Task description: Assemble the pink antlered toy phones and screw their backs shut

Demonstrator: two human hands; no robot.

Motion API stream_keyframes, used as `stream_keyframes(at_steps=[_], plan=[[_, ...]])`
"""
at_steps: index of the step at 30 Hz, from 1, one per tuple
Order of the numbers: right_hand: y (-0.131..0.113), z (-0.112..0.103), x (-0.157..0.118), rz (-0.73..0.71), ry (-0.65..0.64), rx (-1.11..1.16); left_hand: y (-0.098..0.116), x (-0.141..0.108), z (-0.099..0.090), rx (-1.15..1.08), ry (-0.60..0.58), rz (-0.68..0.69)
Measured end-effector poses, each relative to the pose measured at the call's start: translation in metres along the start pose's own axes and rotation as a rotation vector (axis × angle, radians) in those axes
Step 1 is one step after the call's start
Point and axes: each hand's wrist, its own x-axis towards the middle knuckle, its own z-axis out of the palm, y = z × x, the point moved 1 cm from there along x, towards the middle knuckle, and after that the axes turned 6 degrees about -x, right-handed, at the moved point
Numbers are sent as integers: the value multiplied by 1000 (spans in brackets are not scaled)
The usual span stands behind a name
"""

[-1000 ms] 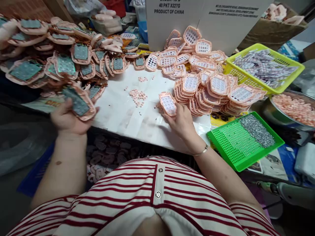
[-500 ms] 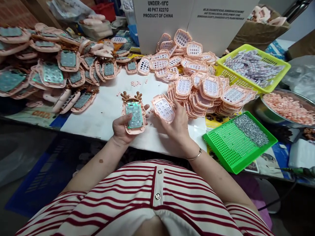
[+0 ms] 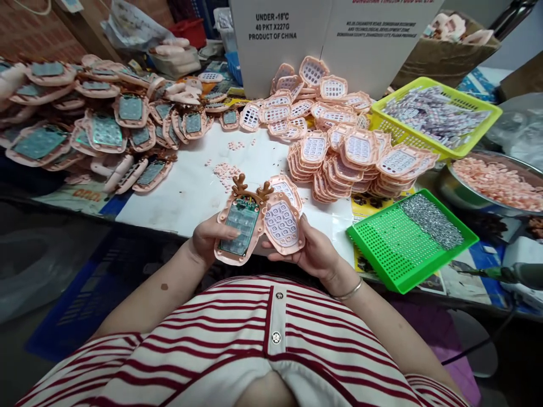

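My left hand [image 3: 207, 238] is closed round a pink toy phone half [image 3: 240, 229] with brown antlers on top and a green circuit board under a clear button sheet; its thumb lies on the board. My right hand [image 3: 319, 249] grips a pink shell half with a white keypad [image 3: 281, 224], its inner side turned up. The two halves are held side by side, edges close together. Just behind them a second pink keypad shell [image 3: 288, 188] lies on the white sheet, partly covered.
Toy halves with boards [image 3: 106, 131] are heaped at left. Stacked keypad shells [image 3: 358, 148] stand at right, near a yellow basket [image 3: 487, 125] of printed parts, a green tray [image 3: 377, 237] with screws and a metal bowl [image 3: 450, 183] of pink pieces. Behind stands a carton [image 3: 297, 62].
Both hands have come nearer my body, bringing the board half and a keypad shell side by side. The board half has tilted. A second keypad shell and small pink pieces now show behind.
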Motion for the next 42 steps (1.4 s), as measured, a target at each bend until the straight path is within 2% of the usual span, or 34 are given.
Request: stream_keyframes(at_steps=[5, 8, 10, 13, 18, 20, 22, 25, 27, 33, 42], plan=[[13, -1, -9, -67, -116, 94, -1, -2, 4, 1, -111, -60], [18, 0, -9, -122, -151, 84, 2, -7, 5, 27, -95, -53], [22, 3, -4, -141, -133, 63, 4, -8, 5, 76, -48, -4], [24, 11, 7, -184, -23, 36, 3, -3, 8, 165, 36, 101], [26, 33, 27, -279, 53, -43, -13, 13, 22, 368, 344, 327], [27, 39, 31, -321, 73, -71, -20, 17, 28, 419, 397, 377], [27, 41, 32, -351, 96, -95, -24, 18, 34, 419, 338, 365], [26, 40, 31, -378, 121, -154, -28, 18, 40, 351, 166, 297], [26, 38, 29, -379, 128, -180, -28, 18, 42, 308, 113, 257], [26, 38, 26, -339, 160, -126, -24, 19, 44, 257, 175, 243], [30, 36, 26, -343, 112, -133, -16, 15, 46, 350, 138, 199]])
